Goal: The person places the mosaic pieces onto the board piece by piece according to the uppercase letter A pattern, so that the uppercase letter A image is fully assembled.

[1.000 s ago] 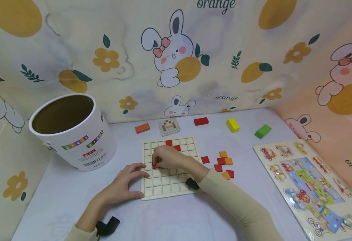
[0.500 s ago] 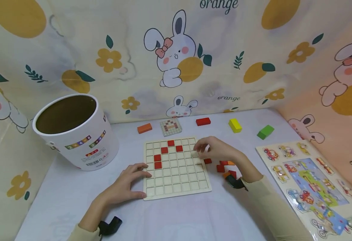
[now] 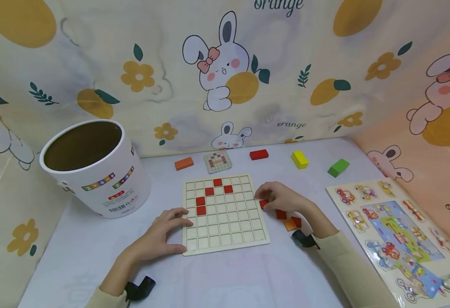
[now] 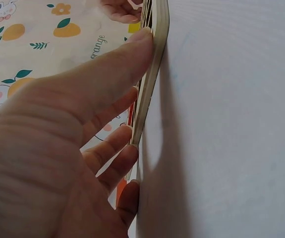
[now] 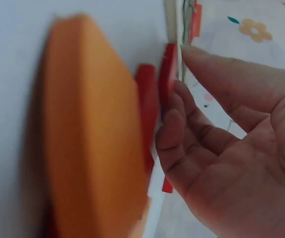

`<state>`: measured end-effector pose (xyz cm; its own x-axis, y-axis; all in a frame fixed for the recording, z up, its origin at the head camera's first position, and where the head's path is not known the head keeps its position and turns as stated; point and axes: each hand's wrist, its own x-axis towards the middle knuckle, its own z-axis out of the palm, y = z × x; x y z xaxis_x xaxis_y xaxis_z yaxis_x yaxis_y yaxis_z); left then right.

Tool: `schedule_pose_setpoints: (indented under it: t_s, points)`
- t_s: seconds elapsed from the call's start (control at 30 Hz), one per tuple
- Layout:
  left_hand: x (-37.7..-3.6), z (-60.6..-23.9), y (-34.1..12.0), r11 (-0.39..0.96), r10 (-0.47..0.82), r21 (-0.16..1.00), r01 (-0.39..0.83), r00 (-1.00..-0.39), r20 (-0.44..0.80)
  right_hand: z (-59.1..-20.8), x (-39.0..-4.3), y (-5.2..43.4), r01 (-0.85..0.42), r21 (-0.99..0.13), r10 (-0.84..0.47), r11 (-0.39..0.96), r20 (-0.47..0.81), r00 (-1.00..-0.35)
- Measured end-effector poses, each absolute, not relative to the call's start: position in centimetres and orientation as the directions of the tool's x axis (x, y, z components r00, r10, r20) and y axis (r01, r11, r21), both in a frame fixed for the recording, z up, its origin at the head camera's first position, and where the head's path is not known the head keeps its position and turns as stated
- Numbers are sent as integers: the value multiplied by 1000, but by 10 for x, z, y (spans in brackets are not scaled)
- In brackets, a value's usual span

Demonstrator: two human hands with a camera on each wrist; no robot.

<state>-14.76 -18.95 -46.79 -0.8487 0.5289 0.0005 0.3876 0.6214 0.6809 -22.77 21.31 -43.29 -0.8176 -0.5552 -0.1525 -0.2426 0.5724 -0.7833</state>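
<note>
My left hand (image 3: 162, 233) rests at the left edge of a cream grid board (image 3: 225, 231), its thumb and fingers spread along the rim; the left wrist view shows them on the board's side. Several red tiles (image 3: 201, 210) sit in squares of the board. Beside the board's right edge, my right hand (image 3: 284, 197) is over a loose red tile (image 3: 263, 204) on the table. Seen from the right wrist, its thumb and fingertips are apart, right at that red tile (image 5: 169, 74). Red tiles and an orange tile (image 3: 290, 225) show below the hand, partly covered.
A white bucket (image 3: 132, 188) stands at the left. Along the back lie an orange block (image 3: 184, 163), a small pattern card (image 3: 218, 161), a red block (image 3: 259, 154), a yellow block (image 3: 299, 159) and a green block (image 3: 338, 167). A vehicle picture puzzle (image 3: 363, 239) lies right.
My right hand has left a red tile on the board's left part and moved right to the loose tile outside the board. The left hand stays at the board's edge.
</note>
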Motion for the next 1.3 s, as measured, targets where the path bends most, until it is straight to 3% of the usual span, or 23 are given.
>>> schedule_pose_setpoints:
  t_s: [0.5, 0.77, 0.9, 1.07, 1.3]
  points:
    - [-148, -469, -190, 622, 520, 684, 380, -854, 2, -432, -224, 203, -186, -675, -420, 714, -200, -885]
    - [-148, -469, -190, 615, 518, 695, 373, -856, 1, -424, -221, 201, -220, -644, -441, 733, -203, -874]
    - [-148, -470, -189, 613, 517, 699, 368, -856, -2, -417, -219, 188, -293, -706, -531, 644, -138, -836]
    - [-148, -470, -188, 618, 511, 702, 355, -860, -15, -412, -222, 149, -416, -734, -671, 537, -72, -738]
    - [-149, -471, -189, 608, 520, 699, 377, -854, 8, -413, -220, 81, -476, -720, -747, 504, -87, -659]
